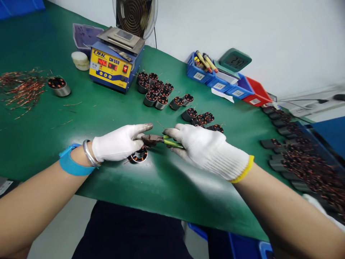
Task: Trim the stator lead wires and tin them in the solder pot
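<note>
My right hand (198, 145), in a white knitted glove with dark fingertips, is wrapped round the green handles of a pair of cutting pliers (151, 140). Their dark jaws point left, at the fingers of my left hand (120, 142). This hand, also gloved, has its thumb drawn in toward the fingers and its index finger stretched out. What it pinches, if anything, is hidden, perhaps a thin wire. Right below the jaws and the left thumb stands a wound motor stator (139, 155) with copper coils on the green table (113, 183), partly covered by that hand.
Several stators (161, 102) stand in groups beyond my hands, with many more at the right edge. A blue soldering pot (110, 66) sits behind, with a single stator (59, 87) and copper wire scraps (24, 88) to the left. Blue bins (199, 73) line the wall.
</note>
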{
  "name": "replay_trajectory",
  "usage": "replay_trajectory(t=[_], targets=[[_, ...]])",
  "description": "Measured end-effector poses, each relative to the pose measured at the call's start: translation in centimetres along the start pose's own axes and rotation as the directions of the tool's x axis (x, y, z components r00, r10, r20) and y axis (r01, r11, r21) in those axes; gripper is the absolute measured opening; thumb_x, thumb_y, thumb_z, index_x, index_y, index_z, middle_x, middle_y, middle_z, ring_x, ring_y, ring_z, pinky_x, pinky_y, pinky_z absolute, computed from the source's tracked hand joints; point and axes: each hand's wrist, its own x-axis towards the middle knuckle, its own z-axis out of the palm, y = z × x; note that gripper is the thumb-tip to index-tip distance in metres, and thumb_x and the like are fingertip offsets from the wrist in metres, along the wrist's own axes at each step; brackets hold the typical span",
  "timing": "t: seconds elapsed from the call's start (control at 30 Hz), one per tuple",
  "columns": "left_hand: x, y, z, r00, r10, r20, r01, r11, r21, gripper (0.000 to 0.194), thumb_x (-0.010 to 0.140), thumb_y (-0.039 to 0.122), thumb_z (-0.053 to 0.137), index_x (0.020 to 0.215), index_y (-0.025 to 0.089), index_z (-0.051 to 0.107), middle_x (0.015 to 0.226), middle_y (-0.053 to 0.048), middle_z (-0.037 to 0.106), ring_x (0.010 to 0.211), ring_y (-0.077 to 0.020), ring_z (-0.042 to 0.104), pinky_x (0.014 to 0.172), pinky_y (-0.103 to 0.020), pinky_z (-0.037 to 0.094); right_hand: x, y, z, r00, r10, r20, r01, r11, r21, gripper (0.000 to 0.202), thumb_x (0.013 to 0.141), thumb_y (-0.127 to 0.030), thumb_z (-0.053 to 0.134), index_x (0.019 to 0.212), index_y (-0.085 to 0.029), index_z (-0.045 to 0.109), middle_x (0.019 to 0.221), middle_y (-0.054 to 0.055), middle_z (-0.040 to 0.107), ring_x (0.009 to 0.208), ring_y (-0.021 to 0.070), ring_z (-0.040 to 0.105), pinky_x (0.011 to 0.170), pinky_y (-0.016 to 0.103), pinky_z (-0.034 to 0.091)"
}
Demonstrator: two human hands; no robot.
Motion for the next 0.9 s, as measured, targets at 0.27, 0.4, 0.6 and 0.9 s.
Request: replay_trajectory(t=[0.27,0.4,0.6,0.9], targets=[[-0.1,0.6,-0.5,0.997,-0.023,-0.074,0.018,0.997,-0.073,0.088,0.074,0.021,0.054,0.156,0.01,0.025,0.151,-0.016,0.05,0.132,-0.0279,0.056,0.111,-0.045,0.046,-1.4,0.4,-0.1,0.984,0.083,-0.158,-0.067,0.993,0.102,0.049,0.092,-0.037,0.05,0.139,-0.022,0.051,0.116,0.011,0.062,0.097,0.0265,0.063,0.064,0.03,0.043],[0.4,-0.1,-1.5,0.883,0.026,-0.469,0.032,0.993,0.114,0.073,0.074,0.021,0.051,0.146,0.006,0.044,0.149,-0.018,0.051,0.13,-0.0297,0.057,0.114,-0.049,0.043,-2.8,-2.5,1.4,0.983,0.01,-0.181,0.053,0.938,0.342,0.055,0.087,-0.031,0.055,0.141,-0.024,0.049,0.118,0.009,0.064,0.099,0.0237,0.064,0.076,0.031,0.049],[0.4,-0.5,-2.7,0.753,0.176,-0.634,0.208,0.85,0.483,0.056,0.083,0.032,0.052,0.135,0.011,0.059,0.148,-0.013,0.053,0.141,-0.0308,0.045,0.123,-0.046,0.029,-1.4,-7.4,2.8,0.982,-0.094,-0.166,0.143,0.939,0.312,0.053,0.091,-0.038,0.055,0.139,-0.02,0.045,0.101,0.008,0.066,0.084,0.0252,0.063,0.067,0.035,0.049],[0.1,0.5,-2.7,0.748,0.081,-0.659,0.37,0.774,0.514,0.061,0.089,0.049,0.053,0.141,0.016,0.054,0.152,-0.01,0.05,0.139,-0.0348,0.047,0.121,-0.048,0.033,-0.9,-8.6,3.0,0.94,-0.104,-0.325,0.187,0.953,0.236,0.029,0.098,-0.024,0.035,0.119,-0.022,0.056,0.094,0.007,0.06,0.078,0.0264,0.063,0.059,0.038,0.05]])
